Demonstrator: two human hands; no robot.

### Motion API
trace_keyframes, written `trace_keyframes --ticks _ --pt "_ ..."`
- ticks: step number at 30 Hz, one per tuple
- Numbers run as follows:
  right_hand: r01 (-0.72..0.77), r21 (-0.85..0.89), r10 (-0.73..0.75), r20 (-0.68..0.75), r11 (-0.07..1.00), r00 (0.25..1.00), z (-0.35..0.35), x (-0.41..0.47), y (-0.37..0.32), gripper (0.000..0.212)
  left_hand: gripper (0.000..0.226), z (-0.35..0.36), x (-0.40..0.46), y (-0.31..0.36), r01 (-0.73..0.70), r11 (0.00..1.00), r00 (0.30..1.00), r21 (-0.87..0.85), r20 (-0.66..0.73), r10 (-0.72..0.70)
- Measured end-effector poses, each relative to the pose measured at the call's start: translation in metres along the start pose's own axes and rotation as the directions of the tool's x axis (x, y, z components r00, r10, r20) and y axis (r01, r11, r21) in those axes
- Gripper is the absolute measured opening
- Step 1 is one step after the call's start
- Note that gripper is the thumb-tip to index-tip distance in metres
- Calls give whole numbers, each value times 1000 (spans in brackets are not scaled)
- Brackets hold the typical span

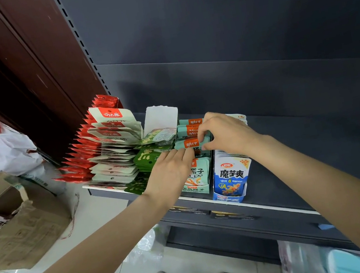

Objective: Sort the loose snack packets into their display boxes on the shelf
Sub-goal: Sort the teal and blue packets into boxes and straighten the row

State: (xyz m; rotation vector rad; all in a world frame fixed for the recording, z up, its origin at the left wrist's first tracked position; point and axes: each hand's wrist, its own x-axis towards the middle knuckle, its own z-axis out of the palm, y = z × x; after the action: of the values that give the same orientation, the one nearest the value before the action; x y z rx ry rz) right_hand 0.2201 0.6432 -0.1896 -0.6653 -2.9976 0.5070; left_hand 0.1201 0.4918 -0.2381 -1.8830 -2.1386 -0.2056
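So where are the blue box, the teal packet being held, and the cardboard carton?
blue display box [230, 176]: head view, front panel.
teal packet [190, 144]: head view, orange label.
cardboard carton [23, 233]: head view, side wall.

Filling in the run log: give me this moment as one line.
stage: boxing teal packets | left hand: fingers straight on teal packet | right hand: pinches same packet | place: over teal display box | neighbour: blue box
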Motion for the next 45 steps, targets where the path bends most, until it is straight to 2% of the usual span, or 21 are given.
trace_keyframes --ticks 4,8,10,14,16,20,23,26,28,30,33,35,36,37,40,42,45 --pt "49 -120 -45 36 992 998 1 -2 -5 27 42 -3 -2 0 14 998 999 -54 53 -11" --pt "88 -242 -89 6 966 996 8 1 -9 16 37 -5 -4 0 17 996 998 -92 67 -10" --pt "58 -161 -60 -6 985 998 10 3 -8 11 36 -6 -3 -1 42 989 997 -142 68 -33" --pt "-38 142 38 3 989 999 7 6 0 10 30 -7 -3 -5 92 965 994 -245 81 -74" --pt "-48 162 49 0 986 999 5 6 3 12 32 -8 -4 -7 83 961 996 -263 63 -69" --pt "-67 28 68 -48 997 997 11 7 0 15 35 -10 2 -7 62 969 998 -241 36 -55" --pt "-15 -109 14 -16 994 1000 12 7 -2 17 45 -10 10 -3 62 985 996 -162 68 -52" --pt "-5 -42 5 16 999 1000 7 6 2 18 67 -6 13 0 81 994 992 -77 101 -73" --pt "-34 73 34 -11 997 999 2 5 6 13 78 -9 12 4 74 997 988 -28 139 -69" --pt "-70 116 77 -55 991 996 -2 4 8 7 82 -5 9 6 46 999 985 13 164 -48" --pt "-69 86 76 -86 994 993 -3 3 7 4 81 -3 5 5 43 998 980 44 193 -51" --pt "-47 46 50 -84 998 995 -3 4 3 3 76 0 2 4 -42 997 976 72 218 25" --pt "-37 25 39 -82 999 996 -2 5 0 7 73 0 2 3 -59 996 959 64 281 39" --pt "-32 4 32 -85 999 996 -1 6 -1 10 71 -2 4 3 -44 997 944 63 330 20" --pt "-44 -44 39 -108 998 993 1 9 -3 12 68 -1 9 6 14 998 939 68 341 -36" --pt "-66 -59 60 -110 996 992 1 10 -2 13 76 0 11 7 69 997 931 39 356 -79" --pt "-79 -86 70 -109 993 992 1 11 -3 17 96 0 10 7 48 998 927 41 371 -60"
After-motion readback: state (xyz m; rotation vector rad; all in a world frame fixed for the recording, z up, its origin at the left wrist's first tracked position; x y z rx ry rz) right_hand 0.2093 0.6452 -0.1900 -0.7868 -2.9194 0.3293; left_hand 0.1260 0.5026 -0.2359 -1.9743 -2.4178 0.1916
